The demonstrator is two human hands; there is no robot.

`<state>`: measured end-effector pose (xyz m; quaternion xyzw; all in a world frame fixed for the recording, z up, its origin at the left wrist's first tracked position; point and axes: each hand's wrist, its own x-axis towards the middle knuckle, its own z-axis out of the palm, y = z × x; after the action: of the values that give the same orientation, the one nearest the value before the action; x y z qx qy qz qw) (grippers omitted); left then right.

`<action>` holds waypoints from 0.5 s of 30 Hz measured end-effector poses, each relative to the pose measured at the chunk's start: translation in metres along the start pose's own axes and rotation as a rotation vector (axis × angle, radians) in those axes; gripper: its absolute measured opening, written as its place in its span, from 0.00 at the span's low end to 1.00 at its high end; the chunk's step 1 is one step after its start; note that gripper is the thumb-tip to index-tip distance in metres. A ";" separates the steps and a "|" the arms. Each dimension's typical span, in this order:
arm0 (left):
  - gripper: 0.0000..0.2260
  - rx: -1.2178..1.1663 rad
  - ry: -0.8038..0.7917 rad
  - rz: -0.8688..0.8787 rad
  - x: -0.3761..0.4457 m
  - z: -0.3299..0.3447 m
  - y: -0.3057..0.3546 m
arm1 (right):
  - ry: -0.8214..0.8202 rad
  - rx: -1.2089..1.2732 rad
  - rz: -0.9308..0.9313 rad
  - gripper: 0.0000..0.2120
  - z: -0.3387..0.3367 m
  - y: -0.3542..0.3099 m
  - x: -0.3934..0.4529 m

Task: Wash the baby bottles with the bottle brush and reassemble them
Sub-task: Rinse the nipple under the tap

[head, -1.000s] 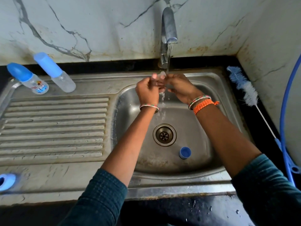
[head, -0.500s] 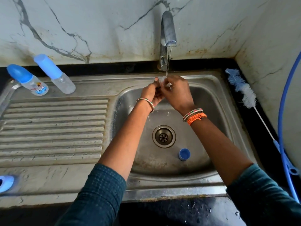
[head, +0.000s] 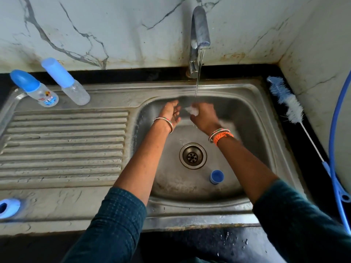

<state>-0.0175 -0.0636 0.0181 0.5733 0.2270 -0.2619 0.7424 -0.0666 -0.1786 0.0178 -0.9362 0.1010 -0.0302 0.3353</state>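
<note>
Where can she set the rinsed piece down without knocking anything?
The ribbed drainboard is bare from the two bottles at its back edge to the front rim. The blue part sits at the front-left corner. The basin is crowded: both hands under the tap, the drain, a blue cap. The brush fills the right ledge.

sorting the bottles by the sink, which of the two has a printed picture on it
The left bottle, nearest the drainboard's corner, with the rounded darker-blue cap, has a colourful print on its clear body. The other bottle, with the taller pale-blue cap, is plain.
</note>
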 end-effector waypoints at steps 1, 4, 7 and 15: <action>0.11 0.015 0.004 -0.009 0.003 -0.005 -0.003 | 0.057 0.038 0.020 0.18 0.004 -0.001 -0.001; 0.11 0.002 0.009 -0.039 0.007 -0.011 -0.007 | 0.132 0.111 -0.021 0.18 0.009 -0.007 0.005; 0.10 0.021 -0.006 -0.092 0.007 -0.009 -0.009 | 0.017 0.038 0.008 0.19 0.014 -0.005 0.010; 0.12 -0.072 -0.133 -0.127 -0.001 -0.003 -0.004 | -0.404 1.405 0.657 0.21 -0.015 -0.024 0.018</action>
<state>-0.0209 -0.0608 0.0154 0.5120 0.2223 -0.3374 0.7580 -0.0472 -0.1735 0.0442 -0.4161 0.2663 0.1834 0.8499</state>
